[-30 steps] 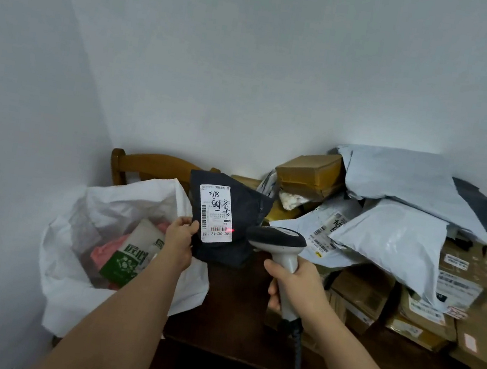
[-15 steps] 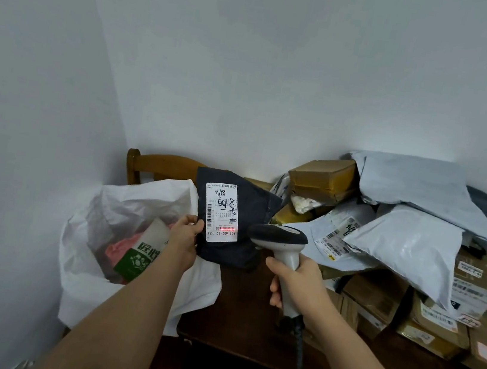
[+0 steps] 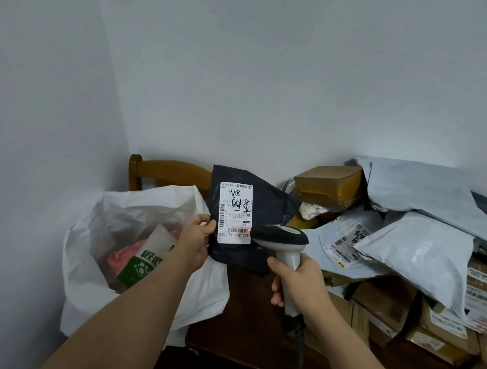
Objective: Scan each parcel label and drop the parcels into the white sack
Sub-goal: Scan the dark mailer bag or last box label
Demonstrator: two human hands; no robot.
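Between hands: dark parcel [image 3: 250, 216], label [image 3: 235, 213] facing scanner so beam hits barcode
Left hand [image 3: 195, 243]: pinches parcel's left edge, holding it upright
Right hand [image 3: 297, 284]: wraps scanner [image 3: 282, 241] handle, aiming at label
Below left hand: sack [image 3: 125, 214], mouth agape for drop
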